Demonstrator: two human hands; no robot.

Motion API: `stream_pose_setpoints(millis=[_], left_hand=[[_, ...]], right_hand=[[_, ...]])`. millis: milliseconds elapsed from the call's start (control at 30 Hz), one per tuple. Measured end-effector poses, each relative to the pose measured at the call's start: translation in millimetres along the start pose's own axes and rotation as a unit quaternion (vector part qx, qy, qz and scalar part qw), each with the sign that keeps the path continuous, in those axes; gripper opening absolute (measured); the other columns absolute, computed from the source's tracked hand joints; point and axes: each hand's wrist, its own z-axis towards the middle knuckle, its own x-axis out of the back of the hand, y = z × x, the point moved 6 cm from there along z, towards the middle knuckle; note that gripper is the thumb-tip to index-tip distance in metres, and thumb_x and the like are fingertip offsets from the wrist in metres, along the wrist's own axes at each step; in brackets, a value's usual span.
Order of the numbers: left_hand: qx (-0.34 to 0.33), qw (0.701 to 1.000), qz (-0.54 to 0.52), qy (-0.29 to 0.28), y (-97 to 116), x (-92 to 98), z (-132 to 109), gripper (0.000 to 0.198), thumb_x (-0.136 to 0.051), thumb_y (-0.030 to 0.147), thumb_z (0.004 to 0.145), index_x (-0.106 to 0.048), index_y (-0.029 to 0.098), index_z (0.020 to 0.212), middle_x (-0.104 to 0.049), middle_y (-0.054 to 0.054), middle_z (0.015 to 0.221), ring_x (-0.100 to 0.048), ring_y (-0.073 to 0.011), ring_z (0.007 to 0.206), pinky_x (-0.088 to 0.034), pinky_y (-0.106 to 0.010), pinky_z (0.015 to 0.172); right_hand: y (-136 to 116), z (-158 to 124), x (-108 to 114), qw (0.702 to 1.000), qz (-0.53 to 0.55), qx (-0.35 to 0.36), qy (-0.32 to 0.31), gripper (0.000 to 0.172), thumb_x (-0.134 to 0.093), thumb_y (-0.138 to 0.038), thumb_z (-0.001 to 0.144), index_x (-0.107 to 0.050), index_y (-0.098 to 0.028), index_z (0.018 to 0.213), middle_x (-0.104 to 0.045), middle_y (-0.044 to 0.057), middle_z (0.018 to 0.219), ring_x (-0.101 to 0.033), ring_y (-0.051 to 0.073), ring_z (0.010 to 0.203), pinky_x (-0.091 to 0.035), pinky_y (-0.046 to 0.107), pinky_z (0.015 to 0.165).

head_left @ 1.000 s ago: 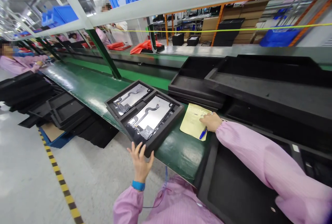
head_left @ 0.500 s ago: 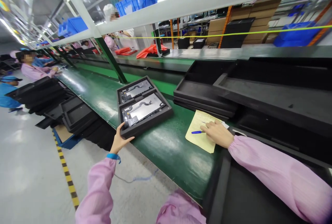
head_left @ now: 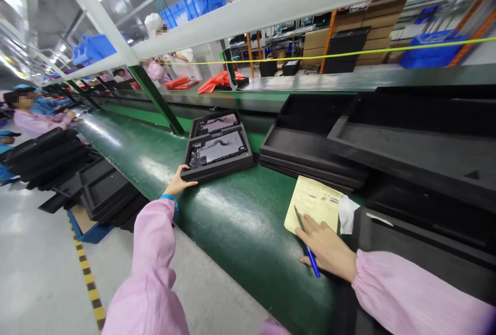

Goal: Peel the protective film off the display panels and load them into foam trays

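Observation:
My left hand [head_left: 179, 182] grips the near left corner of a black foam tray [head_left: 222, 166], thumb along its front side and fingers at the rim. Two flat electronic panels [head_left: 220, 149] with silvery backs and dark ribbon cables lie in its compartments. On the right, my right hand [head_left: 323, 244] holds a blue pen [head_left: 313, 261] between thumb and fingers, the pen's dark tip over a yellow sheet of paper [head_left: 306, 195]. Handwriting shows on the sheet, and the hand covers its lower edge. A crumpled white scrap [head_left: 347, 214] sits at the paper's right side.
Black trays are stacked [head_left: 310, 143] behind the paper, with larger ones [head_left: 418, 143] to the right. More trays [head_left: 101, 190] stand at the left, below the green bench [head_left: 232, 226]. A green post [head_left: 157, 97] rises behind the tray. Co-workers sit farther left.
My right hand has come nearer and turned the pen, uncovering more writing on the paper. The left hand keeps hold of the tray, which sits a little farther away and turned slightly.

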Motion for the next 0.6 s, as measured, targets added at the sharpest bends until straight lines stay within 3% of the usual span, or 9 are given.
stream_pose_setpoints(millis=[100,233,433,600], left_hand=[[0.012,1.000,-0.004,0.023,1.6,-1.4,16.2,0.032,-0.059,0.033,0.087,-0.056,0.015,0.113,-0.060,-0.007,0.109,-0.061,-0.0182,0.092,-0.053,-0.038,0.079],[0.022,0.996,-0.016,0.083,13.2,-21.7,11.4,0.033,-0.059,0.033,0.088,-0.055,0.015,0.116,-0.059,-0.008,0.113,-0.060,-0.0195,0.096,-0.052,-0.040,0.082],[0.058,0.986,-0.034,0.153,48.2,-77.9,6.4,0.036,-0.058,0.034,0.088,-0.054,0.015,0.118,-0.060,-0.008,0.111,-0.061,-0.0192,0.093,-0.053,-0.041,0.082],[0.064,0.981,-0.035,0.182,99.4,-137.9,50.5,0.040,-0.058,0.034,0.088,-0.052,0.016,0.123,-0.054,-0.011,0.126,-0.056,-0.0243,0.110,-0.049,-0.047,0.091]], right_hand=[[1.6,-0.5,-5.9,1.000,0.003,-0.004,0.020,0.048,-0.085,-0.038,0.062,-0.061,-0.014,0.096,-0.047,0.027,0.125,-0.051,0.038,0.112,-0.052,0.041,0.071],[1.7,2.0,-6.1,0.999,0.003,0.007,0.045,0.034,-0.083,-0.020,0.061,-0.063,-0.014,0.087,-0.049,0.028,0.123,-0.055,0.038,0.109,-0.054,0.042,0.072],[0.0,3.4,-6.7,0.999,0.012,0.006,0.052,0.033,-0.078,-0.015,0.061,-0.063,-0.012,0.090,-0.052,0.028,0.119,-0.056,0.037,0.106,-0.055,0.040,0.074],[1.1,5.7,-15.7,0.999,0.015,0.015,0.031,0.032,-0.064,0.001,0.064,-0.060,-0.010,0.093,-0.052,0.026,0.117,-0.056,0.035,0.106,-0.055,0.039,0.078]])
